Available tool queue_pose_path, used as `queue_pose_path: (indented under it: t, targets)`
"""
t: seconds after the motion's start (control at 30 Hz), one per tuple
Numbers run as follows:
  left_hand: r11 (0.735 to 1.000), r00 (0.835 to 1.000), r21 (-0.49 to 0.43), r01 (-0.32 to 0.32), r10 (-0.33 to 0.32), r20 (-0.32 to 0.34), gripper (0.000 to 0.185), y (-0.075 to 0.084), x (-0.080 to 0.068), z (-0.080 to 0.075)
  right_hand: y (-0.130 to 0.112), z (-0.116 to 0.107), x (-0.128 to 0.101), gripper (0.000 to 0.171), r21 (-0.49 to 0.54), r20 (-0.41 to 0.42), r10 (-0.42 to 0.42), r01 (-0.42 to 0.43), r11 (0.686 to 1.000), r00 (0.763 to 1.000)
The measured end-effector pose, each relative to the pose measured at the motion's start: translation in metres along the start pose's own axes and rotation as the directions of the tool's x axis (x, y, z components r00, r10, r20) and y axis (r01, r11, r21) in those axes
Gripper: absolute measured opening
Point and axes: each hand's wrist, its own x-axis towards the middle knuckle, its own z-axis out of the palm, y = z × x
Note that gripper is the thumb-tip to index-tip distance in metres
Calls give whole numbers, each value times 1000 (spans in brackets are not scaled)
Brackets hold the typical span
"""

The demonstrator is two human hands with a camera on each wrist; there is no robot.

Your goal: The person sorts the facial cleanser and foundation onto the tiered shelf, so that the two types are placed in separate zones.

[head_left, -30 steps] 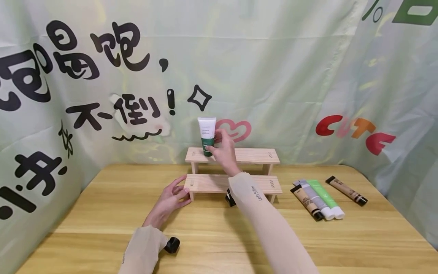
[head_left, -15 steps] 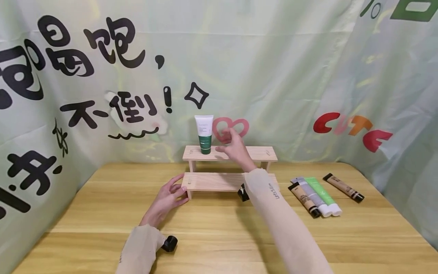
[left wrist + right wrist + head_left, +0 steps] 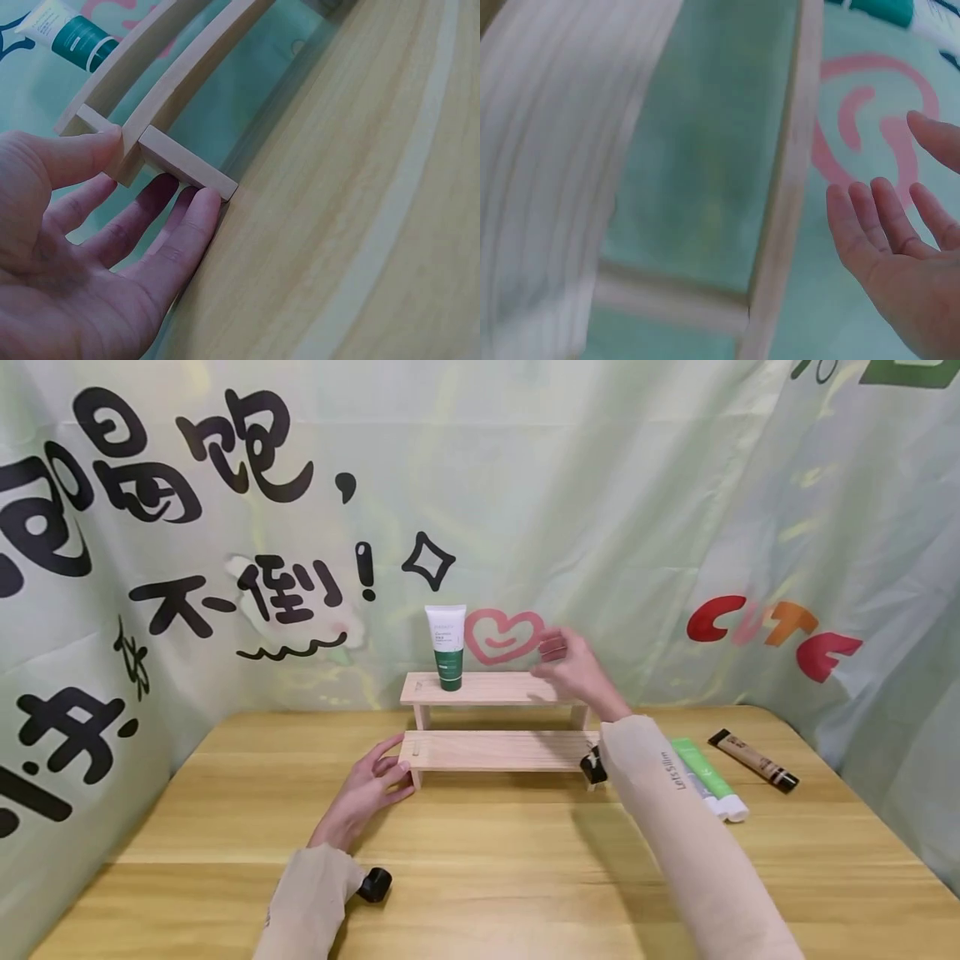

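A two-tier wooden display stand point(image 3: 495, 752) is on the table in the head view. Cap down, a white and green squeeze tube point(image 3: 448, 647) stands near the left end of its upper tier. My left hand point(image 3: 367, 793) holds the lower tier's left end; in the left wrist view the thumb point(image 3: 90, 150) presses the plank's end while the fingers reach to its side leg. Over the right part of the upper tier is my right hand point(image 3: 576, 670), holding nothing. In the right wrist view its fingers point(image 3: 892, 217) are loosely bent beside the stand.
At the right of the table lie a green tube point(image 3: 703, 768) with a grey one beside it, partly behind the right sleeve point(image 3: 697, 827). A beige tube point(image 3: 753, 760) with black ends lies farther right. A printed curtain point(image 3: 615, 527) hangs close behind the stand.
My right hand has let go of the white and green squeeze tube, which now stands on the upper tier, and has moved right. My left hand stays at the stand's left end.
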Motion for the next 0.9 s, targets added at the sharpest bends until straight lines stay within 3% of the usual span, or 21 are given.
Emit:
queue_pose_path:
  t: [0.27, 0.67, 0.9]
  targets:
    - [1000, 1000, 2, 12, -12, -11, 55, -3, -2, -1, 13, -39, -17, 56, -54, -19, 22, -23, 998, 1000]
    - [1000, 1000, 5, 10, -10, -7, 54, -1, -1, -1, 51, -89, -51, 54, -141, -73, 35, -45, 989, 997]
    - [1000, 1000, -8, -4, 4, -9, 55, -1, 3, 1, 69, -113, -65, 50, -224, -19, 72, -74, 972, 997]
